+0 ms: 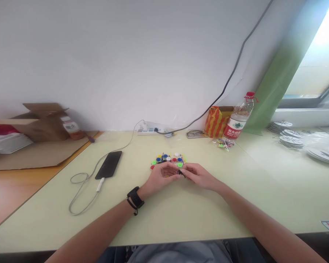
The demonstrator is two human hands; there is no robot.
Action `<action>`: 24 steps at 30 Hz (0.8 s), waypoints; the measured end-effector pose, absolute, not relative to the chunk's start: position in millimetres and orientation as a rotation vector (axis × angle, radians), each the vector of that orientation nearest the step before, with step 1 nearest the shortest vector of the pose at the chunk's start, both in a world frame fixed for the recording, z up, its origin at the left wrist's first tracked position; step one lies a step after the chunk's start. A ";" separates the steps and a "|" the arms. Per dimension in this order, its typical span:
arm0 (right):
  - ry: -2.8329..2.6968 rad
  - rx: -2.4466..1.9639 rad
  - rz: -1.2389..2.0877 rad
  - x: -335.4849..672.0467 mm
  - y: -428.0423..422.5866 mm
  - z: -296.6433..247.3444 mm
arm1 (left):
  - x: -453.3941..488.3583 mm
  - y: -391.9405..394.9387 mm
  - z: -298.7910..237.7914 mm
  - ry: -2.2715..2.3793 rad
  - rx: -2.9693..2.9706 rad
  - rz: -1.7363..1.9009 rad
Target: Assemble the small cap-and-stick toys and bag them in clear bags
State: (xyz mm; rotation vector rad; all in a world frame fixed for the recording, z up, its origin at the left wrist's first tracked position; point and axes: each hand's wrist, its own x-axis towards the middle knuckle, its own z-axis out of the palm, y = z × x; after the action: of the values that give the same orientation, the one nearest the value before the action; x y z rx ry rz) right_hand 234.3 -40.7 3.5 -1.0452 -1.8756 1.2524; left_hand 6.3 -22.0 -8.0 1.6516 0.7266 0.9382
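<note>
bright daylight pours in from the window (318,47) on the right, blown out to white glare. shadows are soft, and edges bend and smear outward.

We saw glossy plastic caps (167,159) at twelve o'clock, smooth matt tabletop (181,215), glossy phone (109,164) at ten o'clock, matt cardboard box (44,122).

Bare tabletop (186,215); coloured caps (167,159) ahead, phone (109,164) left, bottle (238,120) right.

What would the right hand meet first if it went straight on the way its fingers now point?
The right hand points leftward, so it would meet the small black piece at its fingertips almost at once, then the left hand; depth is hard to judge.
</note>
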 end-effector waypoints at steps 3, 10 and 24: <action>-1.863 -1.036 1.331 234.3 -41.3 3.6 | 8.0 -24.7 -6.8 0.719 1.714 0.958; -1.817 -1.056 1.367 244.1 -36.6 8.9 | 5.0 -26.4 1.0 0.860 2.103 1.045; -2.010 -2.213 0.101 331.6 -7.6 4.8 | -12.8 -4.1 -14.6 1.330 2.571 0.798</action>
State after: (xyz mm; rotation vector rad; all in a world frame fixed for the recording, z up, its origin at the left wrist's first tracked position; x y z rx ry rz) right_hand 331.6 -7.6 4.8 -2.2132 -2.0100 0.1015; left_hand -12.8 -4.1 -14.6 2.5709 1.3295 0.7983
